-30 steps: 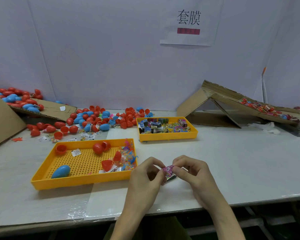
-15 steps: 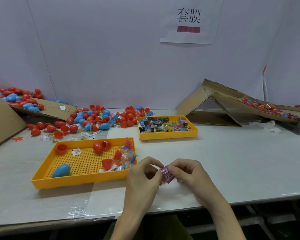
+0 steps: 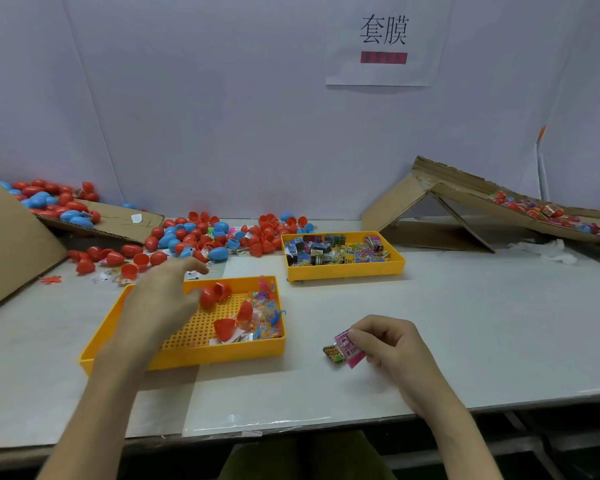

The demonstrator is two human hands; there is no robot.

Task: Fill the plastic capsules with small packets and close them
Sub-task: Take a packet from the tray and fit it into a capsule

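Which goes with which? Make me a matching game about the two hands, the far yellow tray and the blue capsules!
Things:
1. left hand
2. right hand
3. far yellow tray
4. blue capsules

Places or states:
A. holds a pink packet
B. lying near the wall
C. over the near yellow tray, by a red capsule
D. full of small packets

Pairs: 1-C, 2-A, 3-D, 4-B.

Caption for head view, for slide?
Left hand by an open red capsule in the near yellow tray; right hand pinches small packets.

A white paper sign (image 3: 383,43) on the wall (image 3: 222,98) reads "套膜".
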